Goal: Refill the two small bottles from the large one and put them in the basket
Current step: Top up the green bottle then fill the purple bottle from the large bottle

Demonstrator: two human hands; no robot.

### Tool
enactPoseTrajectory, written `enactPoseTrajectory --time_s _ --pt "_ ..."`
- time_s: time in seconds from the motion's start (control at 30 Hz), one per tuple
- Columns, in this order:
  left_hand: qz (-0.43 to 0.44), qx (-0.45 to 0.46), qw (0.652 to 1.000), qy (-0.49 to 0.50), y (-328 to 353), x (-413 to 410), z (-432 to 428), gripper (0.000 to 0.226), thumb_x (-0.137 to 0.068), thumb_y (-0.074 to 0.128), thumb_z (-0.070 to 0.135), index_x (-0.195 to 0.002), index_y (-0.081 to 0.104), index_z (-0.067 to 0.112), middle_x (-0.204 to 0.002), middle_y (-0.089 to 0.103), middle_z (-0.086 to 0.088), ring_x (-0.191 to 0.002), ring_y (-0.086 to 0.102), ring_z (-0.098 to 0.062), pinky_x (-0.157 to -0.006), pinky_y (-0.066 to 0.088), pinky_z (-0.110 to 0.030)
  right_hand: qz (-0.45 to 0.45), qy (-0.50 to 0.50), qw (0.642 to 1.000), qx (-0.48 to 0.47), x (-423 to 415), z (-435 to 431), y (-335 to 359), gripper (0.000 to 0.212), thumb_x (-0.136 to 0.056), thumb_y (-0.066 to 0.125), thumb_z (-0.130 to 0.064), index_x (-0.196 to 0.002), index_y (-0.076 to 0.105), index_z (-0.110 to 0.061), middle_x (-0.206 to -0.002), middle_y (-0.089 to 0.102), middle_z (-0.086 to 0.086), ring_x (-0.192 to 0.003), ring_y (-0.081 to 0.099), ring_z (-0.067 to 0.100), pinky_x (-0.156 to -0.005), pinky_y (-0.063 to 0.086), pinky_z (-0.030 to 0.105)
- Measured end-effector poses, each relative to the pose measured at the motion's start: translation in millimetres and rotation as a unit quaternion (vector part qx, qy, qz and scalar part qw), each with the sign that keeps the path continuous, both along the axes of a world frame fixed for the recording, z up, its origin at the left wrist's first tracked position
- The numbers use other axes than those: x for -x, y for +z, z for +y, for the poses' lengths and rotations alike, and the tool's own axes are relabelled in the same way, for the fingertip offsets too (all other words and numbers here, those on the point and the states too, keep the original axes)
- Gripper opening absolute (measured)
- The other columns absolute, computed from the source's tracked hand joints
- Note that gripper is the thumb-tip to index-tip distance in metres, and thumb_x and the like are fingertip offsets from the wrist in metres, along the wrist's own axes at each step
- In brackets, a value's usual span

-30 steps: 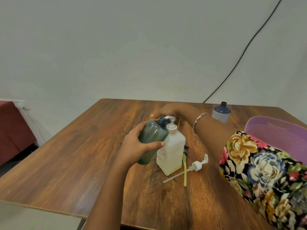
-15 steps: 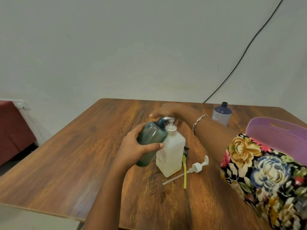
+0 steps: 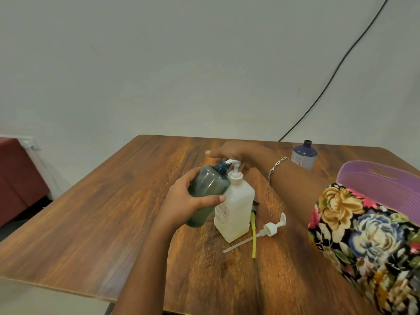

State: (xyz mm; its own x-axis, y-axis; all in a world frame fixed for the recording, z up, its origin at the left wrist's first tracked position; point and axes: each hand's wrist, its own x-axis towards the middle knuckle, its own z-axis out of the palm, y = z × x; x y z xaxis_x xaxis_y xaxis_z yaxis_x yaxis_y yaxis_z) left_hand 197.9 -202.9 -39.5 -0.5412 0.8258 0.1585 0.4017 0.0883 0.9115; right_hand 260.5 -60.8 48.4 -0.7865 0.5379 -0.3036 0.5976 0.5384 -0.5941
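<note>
My left hand (image 3: 184, 202) grips a small grey-green translucent bottle (image 3: 205, 194), tilted so its open neck sits right under the spout of the large white pump bottle (image 3: 235, 205). That large bottle stands upright at mid-table. My right hand (image 3: 231, 151) lies flat over its pump head, fingers stretched out. A second small bottle (image 3: 304, 155), blue with no cap, stands at the far right. The purple basket (image 3: 384, 185) sits at the right edge, partly hidden by my floral sleeve.
A loose white pump with its long tube (image 3: 267, 230) lies on the wooden table (image 3: 91, 212) beside a yellow strip (image 3: 253, 237). A black cable (image 3: 336, 71) runs up the wall. Red furniture (image 3: 18, 173) stands at the left.
The pump head has risen under my right hand, which lifted slightly. The grey-green bottle stays held at the spout.
</note>
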Motion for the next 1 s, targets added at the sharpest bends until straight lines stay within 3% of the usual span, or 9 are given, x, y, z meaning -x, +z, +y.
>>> enactPoseTrajectory --time_s 0.07,0.17,0.2,0.37,0.53,0.7,0.8,0.93,1.0 --pt "0.000 -0.003 1.000 0.001 0.2 1.4 0.7 0.080 -0.039 0.068 0.064 -0.114 0.044 0.047 -0.114 0.055 0.016 -0.101 0.055 -0.007 -0.081 0.050 -0.027 -0.014 0.004 1.000 0.001 2.8 2.5 -1.9 0.053 -0.097 0.038 -0.045 -0.125 0.052 -0.002 -0.123 0.053 0.020 -0.088 0.055 0.027 -0.068 0.044 0.031" --pt "0.010 -0.002 1.000 -0.001 -5.1 2.9 0.8 0.085 -0.041 0.069 0.064 -0.120 0.045 0.044 -0.115 0.056 0.015 -0.101 0.056 -0.007 -0.079 0.049 -0.025 -0.027 -0.006 0.999 -0.024 8.6 2.3 -10.9 0.031 -0.099 0.042 -0.032 -0.103 0.056 -0.004 -0.084 0.051 0.012 -0.068 0.050 0.020 -0.058 0.042 0.025" --pt "0.010 -0.002 1.000 0.001 -7.8 3.0 0.6 0.085 -0.041 0.070 0.064 -0.120 0.046 0.044 -0.115 0.056 0.015 -0.101 0.056 -0.006 -0.077 0.048 -0.022 -0.034 -0.005 0.999 -0.042 10.7 1.9 -14.4 0.025 -0.099 0.042 -0.027 -0.095 0.055 -0.005 -0.081 0.048 0.011 -0.065 0.047 0.019 -0.056 0.042 0.025" --pt "0.005 -0.010 1.000 0.002 -15.1 4.7 2.6 0.087 -0.044 0.071 0.063 -0.125 0.049 0.039 -0.117 0.057 0.012 -0.102 0.057 -0.008 -0.077 0.049 -0.022 -0.042 -0.016 0.997 -0.060 18.0 11.1 -23.9 0.033 -0.099 0.039 -0.018 -0.121 0.054 0.002 -0.102 0.055 0.019 -0.076 0.054 0.027 -0.079 0.050 0.038" --pt "0.014 -0.009 1.000 -0.001 -8.3 6.0 4.1 0.101 -0.041 0.070 0.065 -0.134 0.045 0.032 -0.122 0.056 0.009 -0.104 0.056 -0.009 -0.076 0.048 -0.022 -0.027 -0.003 0.998 -0.055 15.1 17.7 -4.0 0.050 -0.097 0.040 -0.043 -0.119 0.059 -0.003 -0.113 0.058 0.016 -0.073 0.055 0.022 -0.066 0.048 0.032" --pt "0.011 -0.009 1.000 -0.009 -4.4 4.7 4.6 0.096 -0.040 0.068 0.065 -0.129 0.045 0.036 -0.120 0.055 0.011 -0.102 0.056 -0.007 -0.073 0.046 -0.018 -0.034 0.012 0.992 -0.122 21.7 16.6 -3.6 0.051 -0.100 0.034 -0.039 -0.124 0.054 0.001 -0.130 0.052 0.014 -0.112 0.053 0.030 -0.077 0.039 0.031" --pt "0.002 -0.011 1.000 -0.008 -5.9 4.8 3.7 0.089 -0.040 0.069 0.064 -0.122 0.046 0.041 -0.115 0.057 0.016 -0.099 0.057 -0.003 -0.072 0.045 -0.017 -0.025 -0.007 0.978 -0.209 30.7 23.7 -21.3 0.042 -0.100 0.036 -0.038 -0.113 0.058 -0.004 -0.121 0.058 0.012 -0.107 0.055 0.026 -0.081 0.040 0.032" --pt "-0.002 0.000 1.000 -0.013 -10.0 4.3 3.4 0.079 -0.041 0.070 0.063 -0.115 0.048 0.046 -0.112 0.058 0.017 -0.097 0.058 -0.003 -0.071 0.046 -0.017 -0.032 -0.028 0.969 -0.242 32.8 29.1 -35.7 0.043 -0.099 0.035 -0.040 -0.068 0.045 -0.013 -0.078 0.053 0.004 -0.086 0.053 0.024 -0.085 0.045 0.038" --pt "-0.008 0.000 1.000 -0.013 -9.3 2.9 3.3 0.072 -0.041 0.070 0.063 -0.108 0.048 0.049 -0.110 0.058 0.018 -0.097 0.058 -0.003 -0.072 0.046 -0.018 -0.010 -0.024 0.975 -0.220 32.6 29.1 -34.7 0.042 -0.099 0.036 -0.039 -0.076 0.055 -0.010 -0.082 0.058 0.005 -0.089 0.056 0.025 -0.086 0.046 0.038"
